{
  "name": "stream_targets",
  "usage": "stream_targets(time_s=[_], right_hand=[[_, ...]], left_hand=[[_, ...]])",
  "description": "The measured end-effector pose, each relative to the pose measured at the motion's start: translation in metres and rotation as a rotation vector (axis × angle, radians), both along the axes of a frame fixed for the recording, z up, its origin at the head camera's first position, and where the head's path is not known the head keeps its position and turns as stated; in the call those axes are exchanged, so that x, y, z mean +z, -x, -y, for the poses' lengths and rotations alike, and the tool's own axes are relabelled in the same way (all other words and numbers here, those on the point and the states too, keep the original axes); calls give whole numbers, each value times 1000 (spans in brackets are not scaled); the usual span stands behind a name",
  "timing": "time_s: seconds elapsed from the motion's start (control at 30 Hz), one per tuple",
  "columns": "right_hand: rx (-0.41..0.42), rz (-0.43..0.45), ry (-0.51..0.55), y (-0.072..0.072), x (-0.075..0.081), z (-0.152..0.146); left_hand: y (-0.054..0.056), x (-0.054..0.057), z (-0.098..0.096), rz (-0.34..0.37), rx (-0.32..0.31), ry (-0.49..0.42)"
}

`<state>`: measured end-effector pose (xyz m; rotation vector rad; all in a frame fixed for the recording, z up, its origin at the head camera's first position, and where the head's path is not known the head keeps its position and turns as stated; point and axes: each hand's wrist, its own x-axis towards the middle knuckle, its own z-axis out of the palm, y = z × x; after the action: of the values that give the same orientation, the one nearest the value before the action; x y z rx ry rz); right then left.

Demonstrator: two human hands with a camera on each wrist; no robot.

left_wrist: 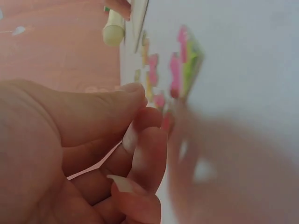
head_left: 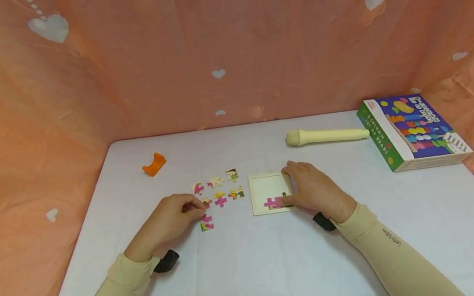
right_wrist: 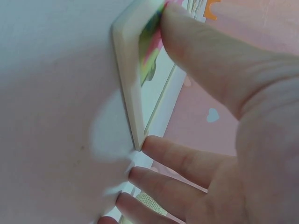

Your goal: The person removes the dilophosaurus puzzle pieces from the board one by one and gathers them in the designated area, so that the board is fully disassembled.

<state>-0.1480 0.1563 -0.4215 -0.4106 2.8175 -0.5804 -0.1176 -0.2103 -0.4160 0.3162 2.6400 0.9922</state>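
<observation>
My left hand (head_left: 177, 215) is low over loose jigsaw pieces, thumb and fingers loosely bent. No piece shows between the fingertips in the left wrist view. Right beside them lies a pink and green jigsaw piece (head_left: 206, 223). Several other pink and yellow pieces, such as one jigsaw piece (head_left: 220, 200), are spread just beyond. My right hand (head_left: 315, 188) spans the right side of a square pale puzzle tray (head_left: 259, 209). Its thumb presses on joined pieces (head_left: 272, 203) along the near edge, while the outstretched index finger touches a tray corner in the right wrist view.
An orange curved block (head_left: 154, 164) lies at the back left. Behind the tray to the right is a cream rod with a rounded end (head_left: 326, 135). A colourful bead-game box (head_left: 417, 133) sits at the back right. Orange cloth hangs around the white table (head_left: 252, 274).
</observation>
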Motion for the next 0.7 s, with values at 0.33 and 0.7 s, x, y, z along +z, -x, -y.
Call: stream_targets(time_s=[0.33, 0.7], right_hand=[[13, 17, -15, 1, 1, -2], [16, -12, 13, 1, 0, -4]], left_hand=[[12, 14, -57, -51, -91, -34], [35, 4, -150, -71, -266, 49]])
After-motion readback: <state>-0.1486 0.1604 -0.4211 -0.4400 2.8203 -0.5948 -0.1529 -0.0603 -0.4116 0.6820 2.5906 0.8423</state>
